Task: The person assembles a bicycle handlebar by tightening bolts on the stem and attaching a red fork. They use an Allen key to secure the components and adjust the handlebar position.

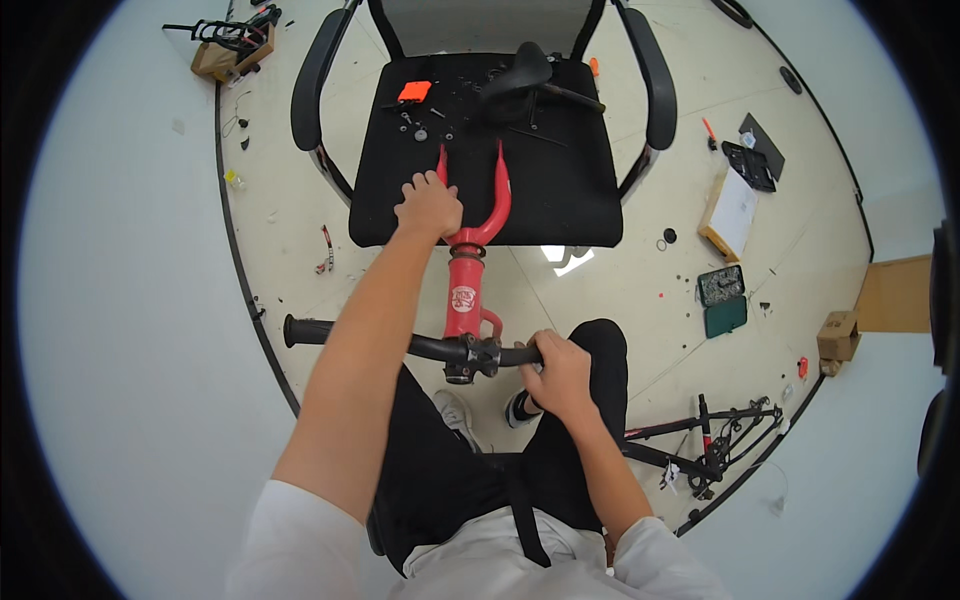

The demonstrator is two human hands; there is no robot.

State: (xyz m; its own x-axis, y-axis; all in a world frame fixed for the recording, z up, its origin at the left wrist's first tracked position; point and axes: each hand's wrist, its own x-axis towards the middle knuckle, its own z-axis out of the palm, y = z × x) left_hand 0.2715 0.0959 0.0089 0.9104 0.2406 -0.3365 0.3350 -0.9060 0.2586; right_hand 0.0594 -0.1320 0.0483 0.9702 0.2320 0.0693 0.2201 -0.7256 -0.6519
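Observation:
A red bicycle fork [494,215] rests its prongs on the black seat of an office chair [570,205]. Its lower end meets a red head tube [464,290], and black handlebars [432,347] with a stem [472,358] sit at the near end, above my knees. My left hand [430,208] is wrapped round the left fork leg. With my right hand [560,370] I grip the right side of the handlebars; that grip end is mostly hidden by the hand. The black rubber grip [305,330] on the left end is free.
On the chair seat lie a bicycle saddle [520,85], an orange piece [415,92] and several small bolts and washers. A dark bicycle frame [715,450] lies on the floor at right. Further up are an open green case [724,315] and a cardboard box [840,335].

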